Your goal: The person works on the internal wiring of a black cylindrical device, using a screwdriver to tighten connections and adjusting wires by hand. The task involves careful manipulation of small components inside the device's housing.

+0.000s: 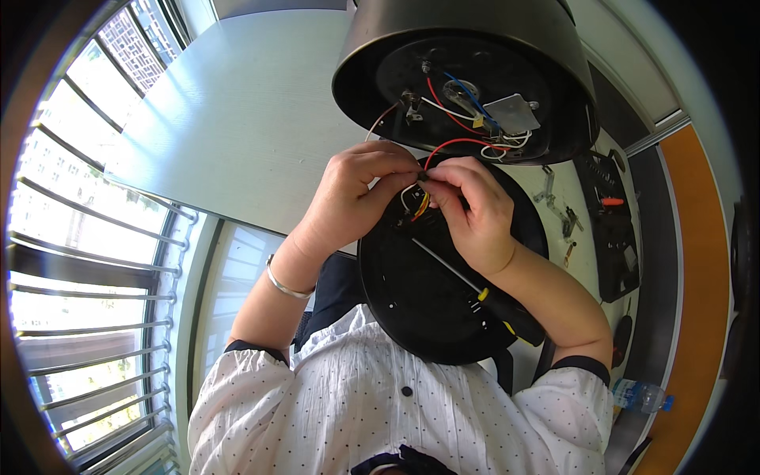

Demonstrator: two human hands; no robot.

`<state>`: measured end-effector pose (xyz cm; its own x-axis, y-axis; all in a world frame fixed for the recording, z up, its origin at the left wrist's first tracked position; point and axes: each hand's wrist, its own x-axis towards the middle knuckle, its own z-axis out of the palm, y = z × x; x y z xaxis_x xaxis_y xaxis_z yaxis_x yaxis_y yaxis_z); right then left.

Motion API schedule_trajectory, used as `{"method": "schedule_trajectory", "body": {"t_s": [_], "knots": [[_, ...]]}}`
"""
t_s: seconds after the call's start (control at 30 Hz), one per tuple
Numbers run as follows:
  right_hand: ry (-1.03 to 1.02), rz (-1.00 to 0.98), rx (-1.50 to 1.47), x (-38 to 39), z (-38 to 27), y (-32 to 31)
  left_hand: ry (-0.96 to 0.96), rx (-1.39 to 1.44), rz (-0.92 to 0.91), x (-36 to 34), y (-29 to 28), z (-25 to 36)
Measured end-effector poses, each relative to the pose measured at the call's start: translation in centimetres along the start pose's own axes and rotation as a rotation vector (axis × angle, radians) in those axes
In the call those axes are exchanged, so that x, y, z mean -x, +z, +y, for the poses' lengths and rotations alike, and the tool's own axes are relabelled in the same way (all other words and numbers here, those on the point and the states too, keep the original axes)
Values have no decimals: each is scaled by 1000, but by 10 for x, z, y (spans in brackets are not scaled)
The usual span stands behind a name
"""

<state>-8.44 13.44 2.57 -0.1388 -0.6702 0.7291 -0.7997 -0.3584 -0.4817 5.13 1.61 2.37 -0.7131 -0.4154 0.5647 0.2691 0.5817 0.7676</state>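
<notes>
My left hand (358, 192) and my right hand (476, 212) meet at the middle, thumbs and fingertips pinched together on a small dark wire connector (423, 176). A red wire (455, 142) arches from it into the open underside of a dark, pot-shaped appliance body (463, 32), which lies tipped on its side. White, blue and red wires and a metal plate (513, 113) show inside. Yellow wires (422, 207) hang just below my fingertips. Under my hands is a round black base cover (412, 309), with a black-and-yellow screwdriver (484, 296) lying across it.
A pale table (229, 103) stretches to the left beside a barred window (87, 237). At the right are several small metal parts (566, 215), a black tool case (609, 214) with a red-handled tool (612, 202), and a clear bottle with a blue cap (640, 396).
</notes>
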Motion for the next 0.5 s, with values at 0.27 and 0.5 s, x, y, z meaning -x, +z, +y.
{"method": "schedule_trajectory", "body": {"t_s": [0.27,0.5], "knots": [[-169,-14,155,-6,-1,-2,-28,59,-104,-4,-8,-7],[-206,-14,181,-9,0,-2,-299,373,-9,0,-4,-10]]}}
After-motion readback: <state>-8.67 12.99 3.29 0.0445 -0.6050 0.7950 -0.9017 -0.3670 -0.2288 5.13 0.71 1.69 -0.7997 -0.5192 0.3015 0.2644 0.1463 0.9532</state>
